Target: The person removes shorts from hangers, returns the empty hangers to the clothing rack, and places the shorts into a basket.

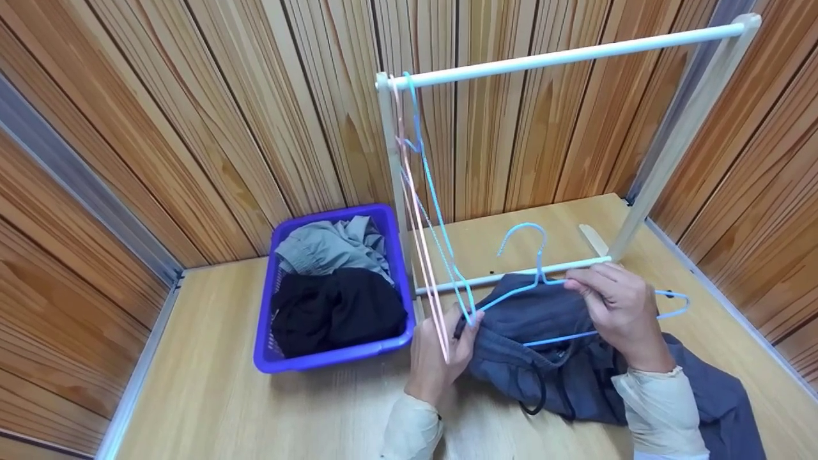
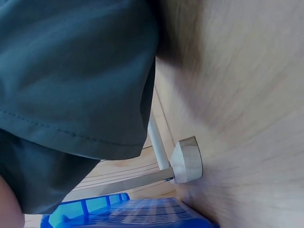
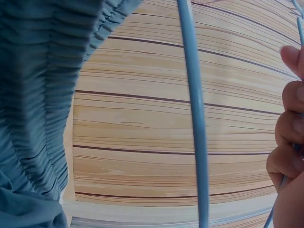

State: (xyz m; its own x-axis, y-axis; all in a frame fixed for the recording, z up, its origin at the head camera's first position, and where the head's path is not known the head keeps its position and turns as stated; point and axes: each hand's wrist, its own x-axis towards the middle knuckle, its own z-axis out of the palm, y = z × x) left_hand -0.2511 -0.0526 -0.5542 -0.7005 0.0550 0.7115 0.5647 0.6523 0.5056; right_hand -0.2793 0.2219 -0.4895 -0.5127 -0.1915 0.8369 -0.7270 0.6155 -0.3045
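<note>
Dark blue-grey drawstring pants [image 1: 537, 377] lie bunched over the table, their gathered elastic waistband [image 3: 42, 95] large in the right wrist view. My left hand [image 1: 441, 351] pinches the waistband's left side, where the left end of a blue wire hanger [image 1: 508, 295] meets it. Around the hanger's right shoulder curl the fingers of my right hand [image 1: 617, 310]. The hanger's hook points up, and its right end sticks out past the hand. In the left wrist view a hemmed part of the pants [image 2: 71, 85] covers much of the frame; the left fingers are mostly hidden there.
A purple basket [image 1: 402, 281] holds grey and black clothes at the left. Behind the hands stands a white rack [image 1: 575, 59]. One pink hanger [image 1: 418, 223] and one blue hanger [image 1: 434, 191] hang at its left end, in front of the left hand. Wood-patterned walls surround the table.
</note>
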